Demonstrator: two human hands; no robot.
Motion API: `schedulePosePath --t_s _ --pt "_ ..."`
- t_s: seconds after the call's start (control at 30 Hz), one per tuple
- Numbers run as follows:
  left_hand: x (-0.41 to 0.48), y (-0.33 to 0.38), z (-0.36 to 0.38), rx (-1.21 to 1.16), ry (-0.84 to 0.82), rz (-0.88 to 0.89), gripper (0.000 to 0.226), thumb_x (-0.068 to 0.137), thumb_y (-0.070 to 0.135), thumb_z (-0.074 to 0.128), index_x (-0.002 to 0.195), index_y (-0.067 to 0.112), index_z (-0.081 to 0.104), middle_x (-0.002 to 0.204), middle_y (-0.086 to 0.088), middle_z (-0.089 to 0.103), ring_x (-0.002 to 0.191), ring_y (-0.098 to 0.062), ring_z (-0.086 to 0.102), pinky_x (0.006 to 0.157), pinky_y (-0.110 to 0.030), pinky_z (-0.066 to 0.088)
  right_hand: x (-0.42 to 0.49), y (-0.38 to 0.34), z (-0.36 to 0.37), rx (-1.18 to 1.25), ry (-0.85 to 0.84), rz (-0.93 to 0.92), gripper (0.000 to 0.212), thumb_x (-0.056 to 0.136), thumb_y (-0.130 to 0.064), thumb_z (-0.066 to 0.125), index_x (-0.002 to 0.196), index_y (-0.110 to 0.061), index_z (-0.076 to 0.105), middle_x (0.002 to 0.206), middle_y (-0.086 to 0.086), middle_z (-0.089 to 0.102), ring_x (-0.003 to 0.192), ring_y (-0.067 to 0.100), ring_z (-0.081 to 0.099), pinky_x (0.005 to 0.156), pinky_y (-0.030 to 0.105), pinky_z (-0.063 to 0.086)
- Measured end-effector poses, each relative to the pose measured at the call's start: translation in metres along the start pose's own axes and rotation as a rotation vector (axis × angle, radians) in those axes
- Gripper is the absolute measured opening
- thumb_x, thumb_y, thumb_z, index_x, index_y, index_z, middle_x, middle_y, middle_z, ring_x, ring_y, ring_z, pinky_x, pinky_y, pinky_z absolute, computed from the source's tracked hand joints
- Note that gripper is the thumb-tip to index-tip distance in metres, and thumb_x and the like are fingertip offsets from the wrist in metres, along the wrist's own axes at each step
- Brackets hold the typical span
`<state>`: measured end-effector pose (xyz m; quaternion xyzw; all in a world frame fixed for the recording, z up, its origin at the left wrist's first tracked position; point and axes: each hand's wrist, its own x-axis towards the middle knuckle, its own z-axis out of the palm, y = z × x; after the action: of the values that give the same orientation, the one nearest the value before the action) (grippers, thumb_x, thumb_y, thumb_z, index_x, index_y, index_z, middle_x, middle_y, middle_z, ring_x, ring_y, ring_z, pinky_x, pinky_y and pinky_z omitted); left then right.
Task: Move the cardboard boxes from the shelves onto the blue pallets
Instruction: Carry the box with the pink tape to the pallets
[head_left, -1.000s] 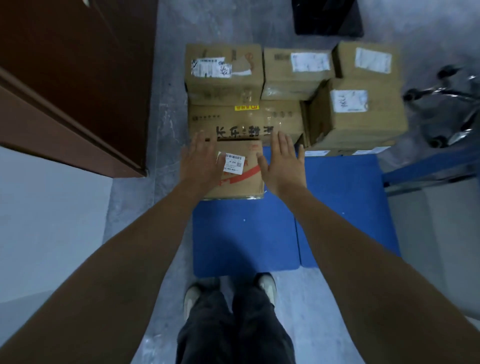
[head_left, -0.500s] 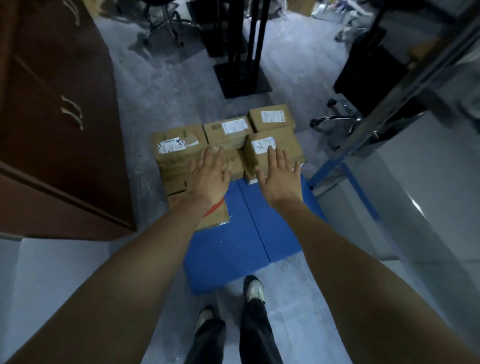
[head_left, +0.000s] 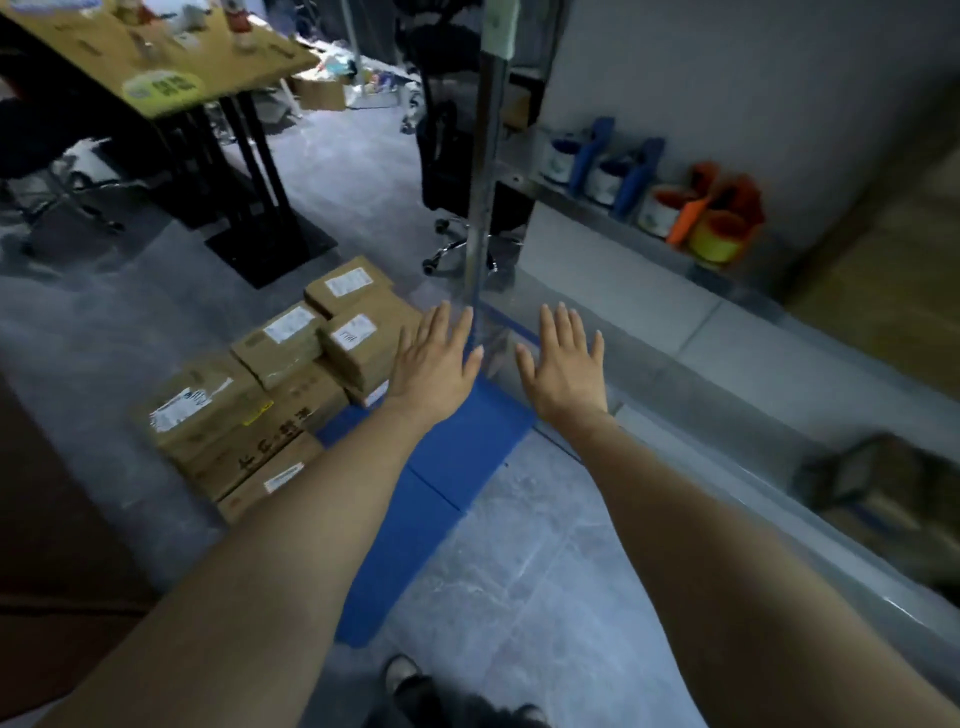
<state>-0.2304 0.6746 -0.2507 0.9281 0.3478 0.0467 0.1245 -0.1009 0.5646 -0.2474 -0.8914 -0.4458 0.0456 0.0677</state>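
Several cardboard boxes with white labels are stacked on the far part of the blue pallets on the floor. The newest small box lies at the stack's near edge. My left hand hovers flat and open above the pallets, just right of the stack. My right hand is also open, fingers spread, in the air near the shelf's metal post. Neither hand holds anything. Another cardboard box sits blurred on a lower shelf at the right.
A metal shelf runs along the right, with tape rolls and containers on an upper level. A yellow table on black legs stands at the back left, an office chair behind the post. A brown cabinet is at left.
Both hands have let go of the small box on the pallet and risen. My view has swung up and to the right, toward the shelf.
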Motion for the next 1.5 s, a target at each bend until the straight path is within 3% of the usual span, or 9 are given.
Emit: schedulePosePath --t_s 0.33,0.63,1.2,1.5 --pt "-0.009 0.21 0.024 0.034 -0.086 0.374 0.059 0.103 0.042 0.023 0.154 0.018 0.008 0.161 -0.011 0.002 0.148 -0.024 0.001 0.119 -0.048 0.002 -0.122 0.182 -0.052 0.02 0.09 0.343 0.065 0.104 -0.048 0.022 0.157 -0.014 0.006 0.164 0.008 0.003 0.151 0.024 -0.001 0.12 0.049 0.001" --pt "-0.033 0.371 0.055 0.064 -0.178 0.77 0.06 0.102 0.045 0.024 0.154 0.022 0.005 0.161 -0.009 -0.003 0.149 -0.023 0.0 0.118 -0.045 0.001 -0.227 0.29 -0.078 -0.003 0.233 0.709 0.065 0.104 -0.048 0.022 0.157 -0.014 0.008 0.164 0.009 0.004 0.151 0.025 -0.001 0.12 0.049 0.001" --pt "-0.12 0.557 0.117 0.092 -0.354 1.46 0.06 0.102 0.043 0.025 0.154 0.021 0.005 0.161 -0.009 -0.002 0.148 -0.022 -0.002 0.118 -0.047 0.002 -0.42 0.353 -0.069 -0.024 0.335 1.439 0.064 0.104 -0.048 0.024 0.157 -0.017 0.008 0.164 0.006 0.005 0.151 0.024 0.001 0.12 0.051 0.003" --pt "-0.192 0.665 0.153 0.125 -0.39 1.622 0.06 0.102 0.047 0.022 0.154 0.025 0.004 0.162 -0.007 -0.002 0.149 -0.021 -0.003 0.12 -0.045 0.001 -0.514 0.415 -0.069 -0.011 0.347 1.661 0.064 0.103 -0.048 0.023 0.157 -0.016 0.008 0.164 0.007 0.006 0.151 0.025 0.003 0.119 0.052 0.004"
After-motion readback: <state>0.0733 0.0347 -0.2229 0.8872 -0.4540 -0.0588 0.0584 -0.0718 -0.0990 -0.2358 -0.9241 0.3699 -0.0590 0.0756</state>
